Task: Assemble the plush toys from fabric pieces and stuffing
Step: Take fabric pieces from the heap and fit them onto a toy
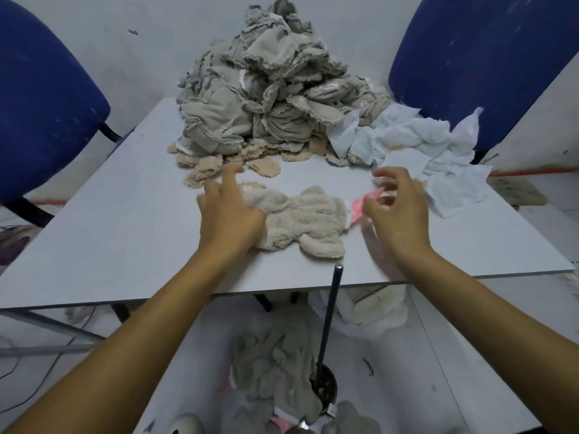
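A flat beige plush toy skin (305,220) lies on the white table (125,233) in front of me, fluffy side up. My left hand (228,211) rests on its left end with fingers straight. A pink fabric part (360,206) sticks out at its right end. My right hand (398,205) hovers over that pink part with fingers loosely curled; it is blurred and seems to hold nothing. A tall heap of grey-beige fabric pieces (266,89) fills the back of the table.
Pale blue-white fabric pieces (416,148) lie at the back right. Two blue chairs (40,98) (476,54) flank the table. Below the front edge stands a dark metal rod (329,324) on a round base, with more plush skins (275,377) on the floor.
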Available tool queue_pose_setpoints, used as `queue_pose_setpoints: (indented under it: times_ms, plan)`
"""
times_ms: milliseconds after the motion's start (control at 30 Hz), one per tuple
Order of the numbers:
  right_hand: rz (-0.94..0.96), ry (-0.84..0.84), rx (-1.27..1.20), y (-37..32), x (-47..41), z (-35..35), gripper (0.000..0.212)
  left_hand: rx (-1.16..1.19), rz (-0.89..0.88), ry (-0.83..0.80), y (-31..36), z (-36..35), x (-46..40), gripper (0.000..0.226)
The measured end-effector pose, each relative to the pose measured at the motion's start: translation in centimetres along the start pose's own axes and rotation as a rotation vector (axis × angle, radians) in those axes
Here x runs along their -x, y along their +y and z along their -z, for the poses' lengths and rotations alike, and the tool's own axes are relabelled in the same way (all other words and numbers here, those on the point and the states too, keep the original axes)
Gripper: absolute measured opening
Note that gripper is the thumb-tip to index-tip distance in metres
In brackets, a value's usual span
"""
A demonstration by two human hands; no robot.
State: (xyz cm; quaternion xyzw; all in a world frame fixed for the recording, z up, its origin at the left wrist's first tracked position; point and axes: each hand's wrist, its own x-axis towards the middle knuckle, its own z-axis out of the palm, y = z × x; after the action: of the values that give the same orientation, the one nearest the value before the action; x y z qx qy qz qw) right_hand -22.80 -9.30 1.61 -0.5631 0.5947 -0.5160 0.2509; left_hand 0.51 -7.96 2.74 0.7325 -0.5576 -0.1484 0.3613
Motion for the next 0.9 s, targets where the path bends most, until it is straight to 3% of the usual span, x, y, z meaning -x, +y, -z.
queue_pose_setpoints:
  times_ms: [67, 133, 200, 333, 367, 467, 567, 733, 833, 900]
  plan:
    - [0.325, 0.002, 0.302, -0.3, 0.2, 0.3, 0.031, -0.19, -0.409, 0.074, 0.5, 0.0, 0.2, 0.061]
    - [0.581, -0.177, 0.522, -0.2, 1.1, -0.2, 0.027, -0.192, -0.567, -0.146, 1.1, -0.3, 0.2, 0.039]
    - [0.63, -0.362, 0.686, 0.0, 1.9, -1.0, 0.03, -0.251, -0.533, -0.318, 1.5, -0.8, 0.3, 0.028]
    - [0.569, -0.329, 0.634, 0.1, 1.6, -0.8, 0.014, -0.332, -0.492, -0.115, 2.3, -1.0, 0.0, 0.021]
    - [0.559, -0.339, 0.597, 0.1, 1.4, -0.8, 0.02, -0.341, -0.509, -0.119, 2.3, -1.1, 0.0, 0.023]
    - [0.449, -0.378, 0.454, -0.3, 1.2, -1.0, 0.022, -0.328, -0.561, -0.348, 2.4, -1.9, -0.2, 0.033]
    - [0.656, -0.379, 0.573, -0.5, 1.5, -1.0, 0.015, -0.197, -0.471, -0.546, 2.1, -2.6, -0.3, 0.039]
    - [0.507, -0.345, 0.505, -1.0, 1.3, -1.6, 0.025, 0.201, -0.219, -0.135, 2.5, -3.4, 0.7, 0.016]
    - [0.362, -0.332, 0.506, -0.8, 1.2, -1.8, 0.033, 0.474, -0.044, -0.165, 3.3, -3.1, 0.5, 0.022]
    - [0.226, -0.349, 0.466, -0.8, 0.7, -1.5, 0.038, 0.279, -0.086, -0.263, 3.2, -2.7, 0.2, 0.023]
